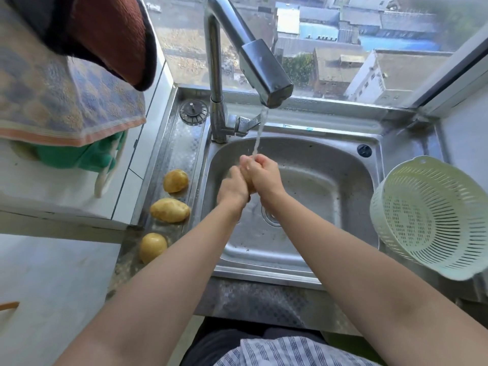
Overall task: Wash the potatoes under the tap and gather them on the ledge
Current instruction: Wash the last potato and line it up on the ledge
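Observation:
Water runs from the steel tap (264, 72) into the sink (317, 180). Under the stream, my left hand (233, 187) and my right hand (262, 174) are pressed together around a potato (250, 186), which is mostly hidden between the palms. Three yellow potatoes lie in a row on the patterned steel ledge (182, 149) left of the sink: one at the far end (175, 180), one in the middle (170, 210), one nearest me (153, 247).
A pale green plastic colander (427, 217) sits tilted at the sink's right edge. A sink strainer plug (193, 112) lies behind the tap base. Towels and green gloves (87, 154) hang over a white unit on the left. A window runs behind the sink.

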